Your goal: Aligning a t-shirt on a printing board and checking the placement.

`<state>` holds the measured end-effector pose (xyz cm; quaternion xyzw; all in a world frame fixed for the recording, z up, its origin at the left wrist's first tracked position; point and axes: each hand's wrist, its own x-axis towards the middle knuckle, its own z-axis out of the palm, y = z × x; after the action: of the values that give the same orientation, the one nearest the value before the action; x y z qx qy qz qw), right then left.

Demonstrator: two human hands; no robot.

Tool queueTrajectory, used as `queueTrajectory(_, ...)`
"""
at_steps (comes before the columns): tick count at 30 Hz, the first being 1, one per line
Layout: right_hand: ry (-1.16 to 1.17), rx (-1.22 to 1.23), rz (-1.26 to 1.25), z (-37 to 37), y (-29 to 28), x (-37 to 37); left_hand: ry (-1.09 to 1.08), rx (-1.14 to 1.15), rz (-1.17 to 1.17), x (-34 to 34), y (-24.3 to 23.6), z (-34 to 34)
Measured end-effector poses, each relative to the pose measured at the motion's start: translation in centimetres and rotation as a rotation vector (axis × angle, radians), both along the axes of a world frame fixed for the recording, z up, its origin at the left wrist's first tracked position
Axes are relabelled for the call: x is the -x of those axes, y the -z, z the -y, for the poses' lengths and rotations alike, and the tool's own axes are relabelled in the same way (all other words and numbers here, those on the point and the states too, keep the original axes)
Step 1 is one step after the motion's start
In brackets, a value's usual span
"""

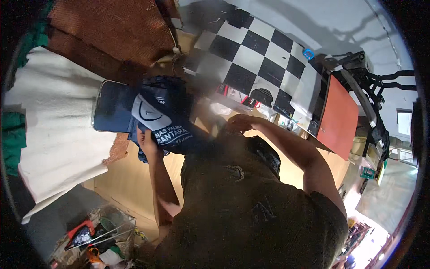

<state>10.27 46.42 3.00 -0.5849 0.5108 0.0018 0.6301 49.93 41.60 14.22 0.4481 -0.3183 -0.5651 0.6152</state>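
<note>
My left hand [146, 142] grips the lower left part of a bundle of dark navy printed cloth [172, 103], with a white emblem and lettering on it. A dark phone-like slab [109, 107] lies just left of the cloth, on cream material. My right hand [240, 123] is to the right of the bundle, its fingers curled beside the near side of the checkered surface. What it holds, if anything, is hidden in a blurred, shadowed patch over the pale wooden surface [116, 175].
Cream leather-like sheets [53, 125] and brown hides [103, 27] lie left. A checkered board [251, 54], a small blue object [307, 54], an orange board [336, 116] and black metal machinery [376, 98] stand ahead and right. A cluttered bin [98, 233] is lower left.
</note>
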Motion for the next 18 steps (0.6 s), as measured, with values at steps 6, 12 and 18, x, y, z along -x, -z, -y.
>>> queueTrajectory(6,0.394,-0.26,0.166,1.4,3.1,2.9,-0.086,-0.002,0.065,3.1,-0.4,1.4)
queueTrajectory(12,0.105,0.02,-0.399,1.0,8.3,5.0,-0.103,-0.092,0.095,5.3,0.1,1.8)
queueTrajectory(18,0.109,-0.12,-0.144,-0.7,13.8,6.5,-0.078,-0.119,0.107,6.1,0.8,1.0)
